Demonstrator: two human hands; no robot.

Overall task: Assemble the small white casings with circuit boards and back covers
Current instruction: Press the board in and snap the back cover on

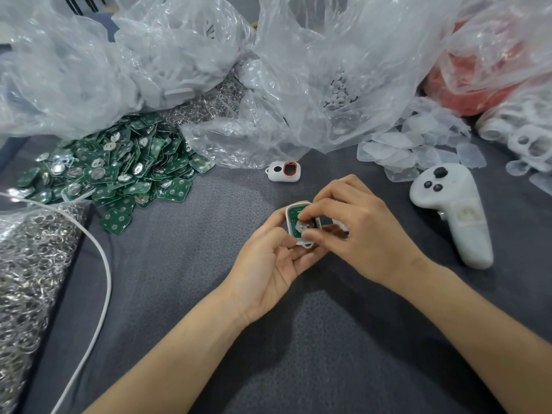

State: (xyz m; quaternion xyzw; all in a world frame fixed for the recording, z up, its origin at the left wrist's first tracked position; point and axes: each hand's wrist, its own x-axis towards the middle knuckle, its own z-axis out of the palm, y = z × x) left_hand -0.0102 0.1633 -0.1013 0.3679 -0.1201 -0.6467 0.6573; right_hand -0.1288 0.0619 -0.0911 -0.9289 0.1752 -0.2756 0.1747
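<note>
Casing point(288, 219) sits low over the middle of the table point(185, 294), my left hand point(268, 264) curled round it. My right hand point(358, 234) pinches the green circuit board point(295, 216) into it. I want even pressure at both ends, so it seats flat.

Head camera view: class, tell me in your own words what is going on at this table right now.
A person is assembling a small white casing. The left hand holds it while the right hand pinches a green circuit board sitting in it. No back cover is on yet. A pile of circuit boards lies at left, and a casing with a red ring lies on the grey cloth beyond the hands.
</note>
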